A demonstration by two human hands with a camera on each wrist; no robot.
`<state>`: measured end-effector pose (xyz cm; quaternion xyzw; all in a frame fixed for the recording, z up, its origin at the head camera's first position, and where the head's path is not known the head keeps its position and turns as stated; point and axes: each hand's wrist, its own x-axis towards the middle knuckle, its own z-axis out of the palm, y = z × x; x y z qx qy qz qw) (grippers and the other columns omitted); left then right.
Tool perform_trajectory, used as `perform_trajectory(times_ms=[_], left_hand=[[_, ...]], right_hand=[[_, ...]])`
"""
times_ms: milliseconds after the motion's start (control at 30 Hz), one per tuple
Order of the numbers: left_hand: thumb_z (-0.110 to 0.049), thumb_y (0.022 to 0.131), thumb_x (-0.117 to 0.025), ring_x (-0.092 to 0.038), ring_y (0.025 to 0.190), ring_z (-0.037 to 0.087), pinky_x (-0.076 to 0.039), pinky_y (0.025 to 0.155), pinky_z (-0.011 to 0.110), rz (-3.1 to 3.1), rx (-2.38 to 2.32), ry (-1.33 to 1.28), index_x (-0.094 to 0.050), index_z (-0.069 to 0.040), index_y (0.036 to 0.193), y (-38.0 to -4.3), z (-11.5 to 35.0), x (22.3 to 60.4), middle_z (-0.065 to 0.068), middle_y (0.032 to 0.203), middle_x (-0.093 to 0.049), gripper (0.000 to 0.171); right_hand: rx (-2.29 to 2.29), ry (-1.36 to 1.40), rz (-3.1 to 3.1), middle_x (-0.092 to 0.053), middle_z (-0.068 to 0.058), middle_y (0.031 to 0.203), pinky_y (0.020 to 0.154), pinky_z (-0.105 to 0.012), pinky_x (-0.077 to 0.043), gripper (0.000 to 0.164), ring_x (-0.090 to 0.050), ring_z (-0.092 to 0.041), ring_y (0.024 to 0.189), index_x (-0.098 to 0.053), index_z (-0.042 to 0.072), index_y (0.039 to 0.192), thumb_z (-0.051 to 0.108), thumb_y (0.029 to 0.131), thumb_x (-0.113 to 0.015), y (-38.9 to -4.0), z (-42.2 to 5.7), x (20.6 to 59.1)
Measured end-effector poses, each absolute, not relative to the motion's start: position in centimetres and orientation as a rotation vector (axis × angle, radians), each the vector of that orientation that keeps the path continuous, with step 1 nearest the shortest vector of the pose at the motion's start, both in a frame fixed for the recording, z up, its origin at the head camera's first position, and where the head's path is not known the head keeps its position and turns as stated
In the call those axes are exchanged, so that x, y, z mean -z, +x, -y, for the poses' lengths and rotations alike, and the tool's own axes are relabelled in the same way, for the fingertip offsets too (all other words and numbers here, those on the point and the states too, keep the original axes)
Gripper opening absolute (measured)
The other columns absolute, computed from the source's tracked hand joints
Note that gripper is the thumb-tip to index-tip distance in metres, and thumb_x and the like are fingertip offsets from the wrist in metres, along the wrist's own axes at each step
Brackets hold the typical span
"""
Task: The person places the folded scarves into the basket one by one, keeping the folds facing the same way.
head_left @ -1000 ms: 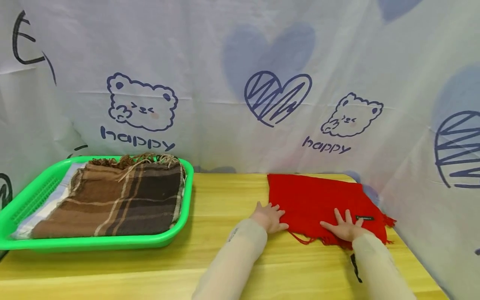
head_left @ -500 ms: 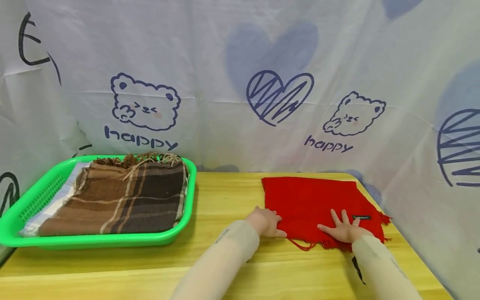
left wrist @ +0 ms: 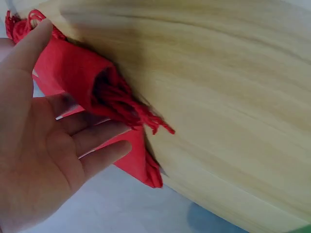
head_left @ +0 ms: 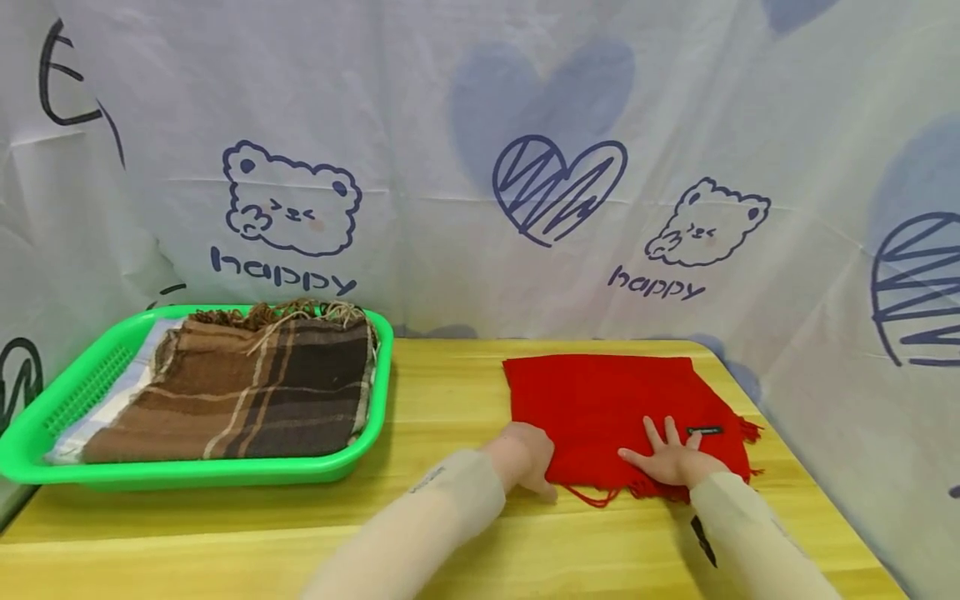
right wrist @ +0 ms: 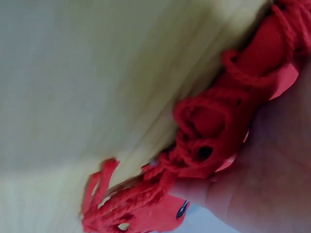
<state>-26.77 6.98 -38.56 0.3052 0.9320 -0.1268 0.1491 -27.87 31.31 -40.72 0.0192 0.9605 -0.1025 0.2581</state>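
Note:
A folded red scarf (head_left: 592, 392) with fringed ends and a small dark label lies flat on the wooden table. At its near left corner is my left hand (head_left: 525, 457); in the left wrist view, the hand (left wrist: 48, 141) has its thumb out and fingers fairly straight, the tips partly hidden by the scarf's rolled edge (left wrist: 73, 68). Spread over the near right part of the cloth, my right hand (head_left: 671, 460) rests with fingers apart beside the label (head_left: 703, 431). In the right wrist view, looped red fringe (right wrist: 204, 121) hangs along the scarf's edge by the right hand (right wrist: 272, 179).
A green plastic basket (head_left: 225, 472) stands on the left of the table (head_left: 442, 400), holding a folded brown plaid scarf (head_left: 262, 400) over a paler cloth (head_left: 120, 408). A white printed curtain (head_left: 427, 258) hangs behind the table and along its right side.
The red scarf has shifted left across the table, with the right hand moving along on it. The left hand has turned, its spread fingers now mostly hidden from the head view at the corner.

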Motion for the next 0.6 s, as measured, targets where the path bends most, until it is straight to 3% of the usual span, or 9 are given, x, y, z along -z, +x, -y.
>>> perform_trajectory(times_ms=[67, 433, 600], left_hand=[[-0.064, 0.077, -0.062, -0.052, 0.067, 0.008, -0.046, 0.063, 0.021, -2.686, 0.384, 0.878, -0.065, -0.016, 0.088, -26.6, -6.6, 38.4, -0.006, 0.077, -0.059, 0.049], [-0.062, 0.075, -0.064, -0.049, 0.067, 0.009, -0.044, 0.062, 0.022, -2.669, 0.414, 0.803, -0.066, -0.018, 0.087, -26.8, -4.4, 37.2, -0.006, 0.076, -0.056, 0.046], [-0.057, 0.084, -0.057, -0.053, 0.069, 0.008, -0.045, 0.065, 0.023, -2.730, 0.308, 0.818, -0.066, -0.019, 0.084, -28.0, -4.0, 37.1, -0.006, 0.075, -0.060, 0.040]], right_hand=[[0.275, 0.046, -2.610, 0.007, -0.035, 0.149, 0.096, -0.078, 0.003, 0.101, 0.009, -0.069, 0.125, -0.002, 0.003, 0.150, 0.073, 0.085, -0.037, -27.9, -30.7, 40.6], [0.170, -0.097, -2.649, -0.003, -0.035, 0.151, 0.100, -0.075, -0.012, 0.096, -0.004, -0.070, 0.126, -0.010, 0.000, 0.149, 0.068, 0.087, -0.040, -27.9, -26.8, 40.5], [0.249, -0.102, -2.665, -0.014, -0.038, 0.148, 0.101, -0.073, -0.016, 0.093, -0.015, -0.066, 0.127, -0.020, -0.004, 0.146, 0.065, 0.088, -0.040, -27.8, -26.9, 40.2]])
